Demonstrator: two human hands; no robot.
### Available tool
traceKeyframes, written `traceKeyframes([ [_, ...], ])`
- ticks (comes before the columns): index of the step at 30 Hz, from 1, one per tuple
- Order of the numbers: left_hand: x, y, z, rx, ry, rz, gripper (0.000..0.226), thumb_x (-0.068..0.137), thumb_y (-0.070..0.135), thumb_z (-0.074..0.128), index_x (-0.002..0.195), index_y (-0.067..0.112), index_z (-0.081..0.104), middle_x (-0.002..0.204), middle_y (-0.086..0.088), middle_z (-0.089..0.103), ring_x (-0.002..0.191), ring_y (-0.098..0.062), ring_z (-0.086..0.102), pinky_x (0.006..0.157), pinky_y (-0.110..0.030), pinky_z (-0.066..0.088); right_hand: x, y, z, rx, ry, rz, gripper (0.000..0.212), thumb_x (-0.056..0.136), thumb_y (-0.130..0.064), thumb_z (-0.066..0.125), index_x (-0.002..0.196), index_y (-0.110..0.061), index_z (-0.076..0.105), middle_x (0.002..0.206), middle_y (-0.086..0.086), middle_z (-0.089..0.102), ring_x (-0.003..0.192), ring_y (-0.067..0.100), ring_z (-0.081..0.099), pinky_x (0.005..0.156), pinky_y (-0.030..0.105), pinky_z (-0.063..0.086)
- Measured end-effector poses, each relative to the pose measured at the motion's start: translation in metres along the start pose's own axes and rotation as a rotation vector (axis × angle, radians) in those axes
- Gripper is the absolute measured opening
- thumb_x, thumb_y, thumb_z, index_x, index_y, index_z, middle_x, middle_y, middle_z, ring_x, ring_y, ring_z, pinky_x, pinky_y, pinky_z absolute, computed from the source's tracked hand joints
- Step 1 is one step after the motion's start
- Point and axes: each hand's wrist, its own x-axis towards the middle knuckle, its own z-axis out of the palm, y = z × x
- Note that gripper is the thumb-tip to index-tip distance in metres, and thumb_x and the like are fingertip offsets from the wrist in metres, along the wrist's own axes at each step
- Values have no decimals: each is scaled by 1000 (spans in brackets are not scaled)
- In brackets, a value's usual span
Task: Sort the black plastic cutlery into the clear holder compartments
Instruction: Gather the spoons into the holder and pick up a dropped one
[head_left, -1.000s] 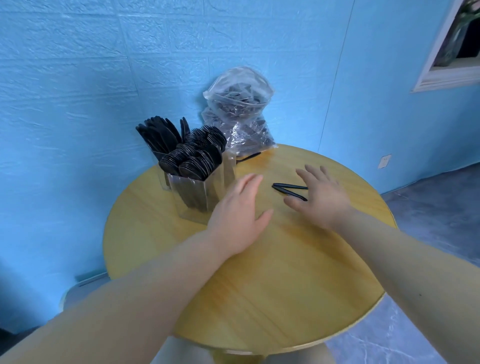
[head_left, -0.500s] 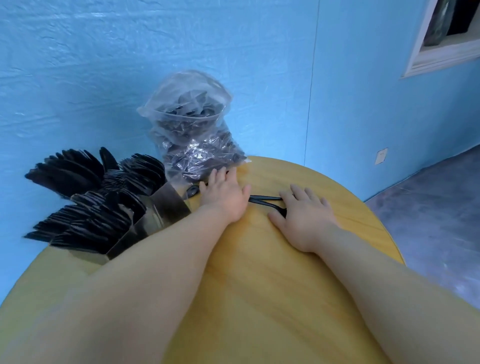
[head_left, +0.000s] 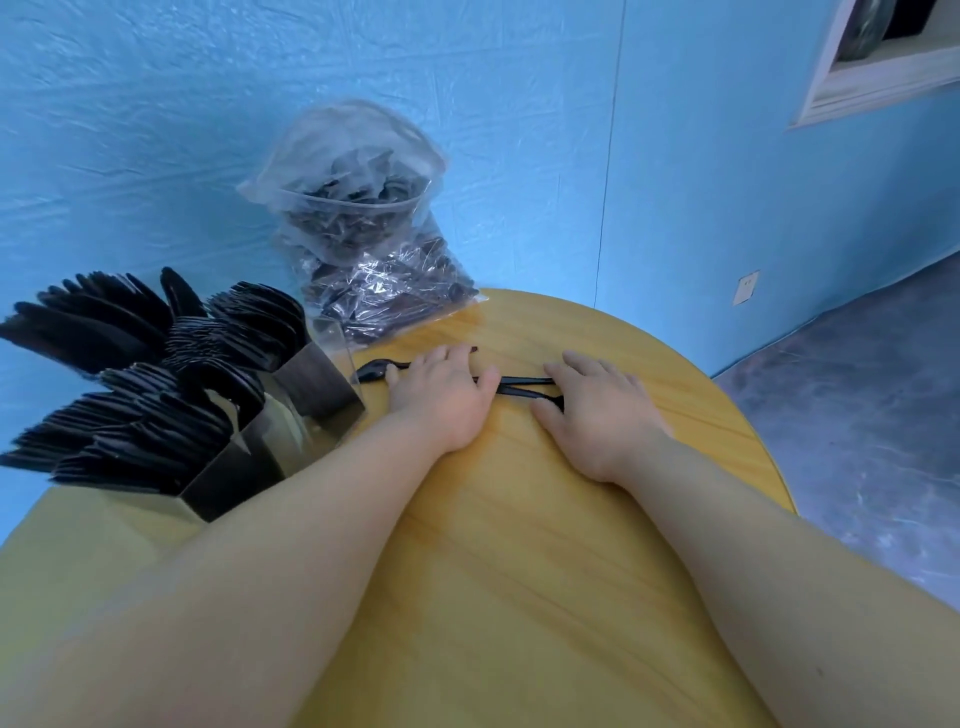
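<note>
A clear holder (head_left: 332, 410) stands at the table's left, its compartments packed with black plastic cutlery (head_left: 156, 395) fanning out leftward. Beside its right wall, a black spoon (head_left: 370, 371) lies on the wood, with its handle running under my left hand (head_left: 441, 397). That hand lies flat, fingers straight, pressing on the spoon. Two more black pieces (head_left: 524, 387) cross between my hands. Their right ends disappear under the fingers of my right hand (head_left: 597, 410), which rests on them palm down.
A clear plastic bag (head_left: 374, 249) full of black cutlery leans against the blue wall behind the hands. The round wooden table (head_left: 519, 571) ends close to the right of my right hand, with grey floor (head_left: 857, 395) beyond.
My view has moved in closer over the table. Both hands slid forward, the left onto the spoon by the holder and the right onto the ends of the crossed pieces.
</note>
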Motion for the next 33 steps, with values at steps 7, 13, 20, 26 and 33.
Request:
traceKeyframes([
  [7, -54, 3, -6, -195, 35, 291, 43, 99, 24, 36, 142, 22, 39, 143, 2, 42, 128, -19, 42, 101, -31, 34, -38, 10, -14, 128, 92, 40, 34, 96, -25, 46, 127, -17, 57, 130, 3, 55, 117, 24, 50, 93, 32, 43],
  [13, -113, 0, -14, -275, -33, 366, 42, 96, 22, 40, 137, 23, 47, 127, 5, 45, 118, -15, 44, 95, -28, 37, -91, 8, -17, 139, 69, 18, 35, 95, -19, 45, 128, -16, 57, 129, 4, 53, 118, 22, 49, 92, 26, 38],
  [20, -181, -36, -38, -392, -52, 368, 20, 96, 28, 51, 110, 26, 65, 90, 11, 65, 84, -7, 59, 73, -20, 42, -140, -29, -16, 179, -27, -159, 38, 89, -8, 47, 124, -15, 60, 131, 2, 55, 120, 19, 50, 93, 18, 32],
  [26, -218, -86, -47, -303, 48, 367, 23, 83, 30, 70, 105, 27, 64, 96, 16, 52, 87, -1, 51, 86, -20, 43, -156, -70, -4, 208, -27, -231, 40, 89, -7, 49, 127, -16, 57, 133, 2, 55, 121, 19, 50, 101, 23, 36],
  [33, -243, -121, -55, -225, 1, 218, 56, 82, 50, 65, 132, 30, 50, 129, 13, 47, 116, -8, 48, 98, -28, 42, -163, -83, 2, 252, 79, -256, 31, 85, -10, 61, 115, -16, 64, 123, 3, 58, 111, 21, 55, 94, 24, 40],
])
